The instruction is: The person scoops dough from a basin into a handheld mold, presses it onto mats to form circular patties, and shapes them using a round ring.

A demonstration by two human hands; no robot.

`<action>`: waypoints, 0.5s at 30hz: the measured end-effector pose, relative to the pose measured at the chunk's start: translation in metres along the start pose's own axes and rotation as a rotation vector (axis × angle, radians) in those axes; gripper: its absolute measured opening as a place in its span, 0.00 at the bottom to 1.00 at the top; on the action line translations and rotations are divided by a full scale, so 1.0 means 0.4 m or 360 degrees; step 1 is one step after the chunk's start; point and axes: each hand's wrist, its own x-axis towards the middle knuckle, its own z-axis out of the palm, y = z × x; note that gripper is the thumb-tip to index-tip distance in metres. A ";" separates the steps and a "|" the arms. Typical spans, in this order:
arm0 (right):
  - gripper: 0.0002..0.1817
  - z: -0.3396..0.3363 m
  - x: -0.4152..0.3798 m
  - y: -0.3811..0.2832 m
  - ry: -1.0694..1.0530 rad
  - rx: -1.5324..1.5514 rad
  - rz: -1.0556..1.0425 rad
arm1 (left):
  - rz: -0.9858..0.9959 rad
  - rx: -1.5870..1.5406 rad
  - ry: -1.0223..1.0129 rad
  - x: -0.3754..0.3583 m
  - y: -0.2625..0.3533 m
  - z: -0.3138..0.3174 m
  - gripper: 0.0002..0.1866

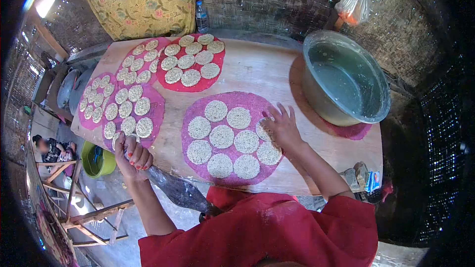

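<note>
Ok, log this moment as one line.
right hand: pressing disc on purple mat | left hand: gripping dark tool | basin: beside

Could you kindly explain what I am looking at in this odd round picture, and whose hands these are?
It is one view from a camera worn on a person's head, looking down with a fisheye lens. The hands are the wearer's own. The right hand presses on a round cake on a purple mat laid on the wooden table. The left hand grips a dark handle. More mats of cakes lie further left, and a metal basin of water stands on the right.
</note>
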 end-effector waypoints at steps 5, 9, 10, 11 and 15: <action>0.14 -0.012 0.002 0.008 0.0309 0.0131 0.0140 | 0.0017 -0.0003 -0.0001 0.001 0.000 -0.008 0.26; 0.07 0.068 0.012 0.095 0.0143 0.0879 0.0695 | -0.0002 -0.0029 0.0052 -0.005 0.001 -0.009 0.26; 0.07 0.065 0.012 0.094 0.0145 0.0880 0.0697 | 0.0008 -0.0041 0.0047 -0.006 0.001 -0.010 0.26; 0.07 0.061 0.015 0.096 0.0073 0.0884 0.0701 | 0.0020 -0.0053 0.0041 -0.007 0.002 -0.012 0.26; 0.07 0.056 0.030 0.110 -0.0091 0.0830 0.0594 | 0.0043 -0.0060 0.0007 -0.019 0.004 -0.025 0.26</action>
